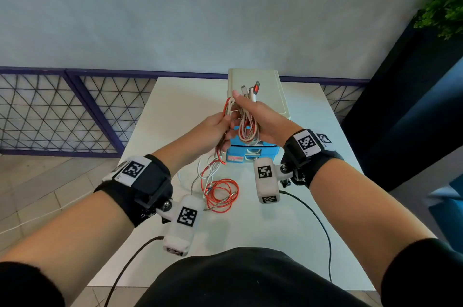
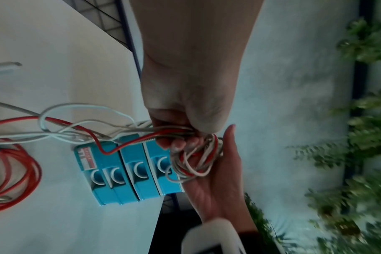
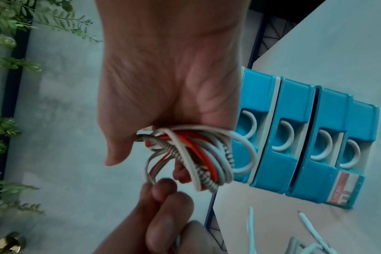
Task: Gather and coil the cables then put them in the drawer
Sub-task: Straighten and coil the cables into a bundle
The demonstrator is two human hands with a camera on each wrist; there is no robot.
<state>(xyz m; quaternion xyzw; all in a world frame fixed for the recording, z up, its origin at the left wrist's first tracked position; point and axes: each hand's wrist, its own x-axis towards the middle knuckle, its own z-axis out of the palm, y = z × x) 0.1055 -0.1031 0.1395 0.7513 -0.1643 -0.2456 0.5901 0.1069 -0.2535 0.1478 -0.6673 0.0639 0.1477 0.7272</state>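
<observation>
Right hand (image 1: 260, 121) is clamping the coil (image 1: 246, 128) above the drawers (image 1: 253, 152), fingers curled round the loops so they cannot spring apart. Left hand (image 1: 215, 128) is pinching the cables (image 1: 220, 191), feeding slack; the remainder is lying before the drawers.

Three cameras: one on the head, one on each wrist.

The head view looks forward and down over both forearms to the white table (image 1: 288, 219) and the wall beyond. The left wrist view sits tight behind the left hand (image 2: 185, 96), turned sideways, table on its left. The right wrist view hugs the right hand (image 3: 163, 82), table on its right. All three share the blue drawer unit (image 1: 253, 153) (image 2: 128, 173) (image 3: 305, 137) and the cable bundle (image 1: 246, 128) (image 2: 196, 161) (image 3: 196, 154).
</observation>
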